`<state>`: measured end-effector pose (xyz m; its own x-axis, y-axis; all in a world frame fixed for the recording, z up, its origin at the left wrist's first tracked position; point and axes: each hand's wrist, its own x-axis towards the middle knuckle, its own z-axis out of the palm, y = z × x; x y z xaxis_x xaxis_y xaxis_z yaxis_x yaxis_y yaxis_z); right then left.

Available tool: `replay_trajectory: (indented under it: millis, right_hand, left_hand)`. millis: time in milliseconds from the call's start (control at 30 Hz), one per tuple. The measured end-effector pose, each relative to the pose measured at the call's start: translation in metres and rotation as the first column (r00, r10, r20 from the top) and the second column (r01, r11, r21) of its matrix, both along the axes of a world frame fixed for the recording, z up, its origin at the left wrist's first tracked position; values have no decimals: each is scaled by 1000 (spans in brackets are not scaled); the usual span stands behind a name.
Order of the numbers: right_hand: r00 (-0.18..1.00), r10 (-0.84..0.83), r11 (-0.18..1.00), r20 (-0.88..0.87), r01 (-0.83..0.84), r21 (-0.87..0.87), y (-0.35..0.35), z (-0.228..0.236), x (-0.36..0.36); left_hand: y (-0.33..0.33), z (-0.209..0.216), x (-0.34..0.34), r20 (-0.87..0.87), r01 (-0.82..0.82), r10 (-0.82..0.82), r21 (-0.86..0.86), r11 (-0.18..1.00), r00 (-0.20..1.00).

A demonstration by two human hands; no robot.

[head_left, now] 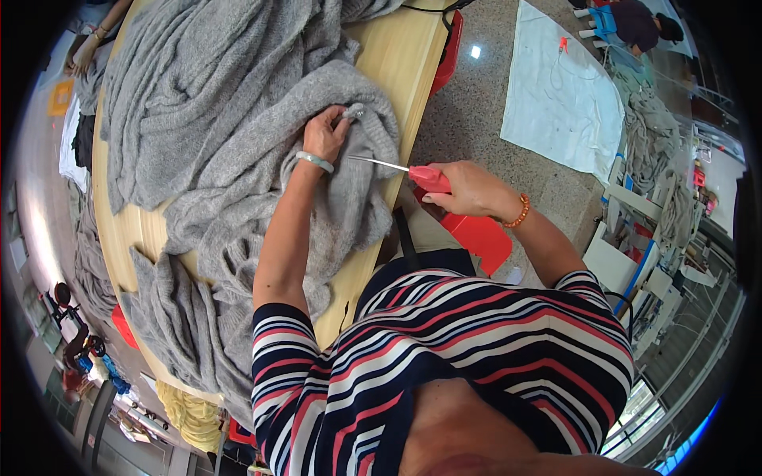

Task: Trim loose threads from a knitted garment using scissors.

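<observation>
Grey knitted fabric (214, 103) lies heaped in thick folds over a pale wooden table (417, 47). My left hand (324, 136), with a pale bangle at the wrist, is closed, pinching a folded edge of the knit near the table's right side. In my right hand (475, 189), fingers wrapped round its handle, is a red-handled tool (429, 178) with a slim, pointed metal shaft. The tip points left over the knit, just below my left hand. Whether the tip touches the fabric, I cannot tell.
A red stool (480, 238) stands close by the table's right edge, another red seat farther up. A white sheet (559, 95) covers part of the speckled floor. Grey knits and machines (635, 214) line the right. Other people (635, 22) are at far right and upper left.
</observation>
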<state>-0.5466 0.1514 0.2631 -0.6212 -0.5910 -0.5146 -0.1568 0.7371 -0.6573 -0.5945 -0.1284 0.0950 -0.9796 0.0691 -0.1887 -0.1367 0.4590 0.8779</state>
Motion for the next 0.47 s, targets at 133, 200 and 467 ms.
replay_trajectory:
  millis: [133,200,467]
  right_hand:
    - [976,-160,976,-149,179,126,2,0,-15]
    - [969,-193,972,-157,211,104,11,-5,-18]
    - [958,-231,973,-171,231,-20,-12,-28,-7]
  left_hand:
    - [-8,-3,30,63,64,-91,348,935,994]
    - [2,32,59,141,186,-273,442,878,952]
    - [-15,79,201,566,337,-701,620,708,433]
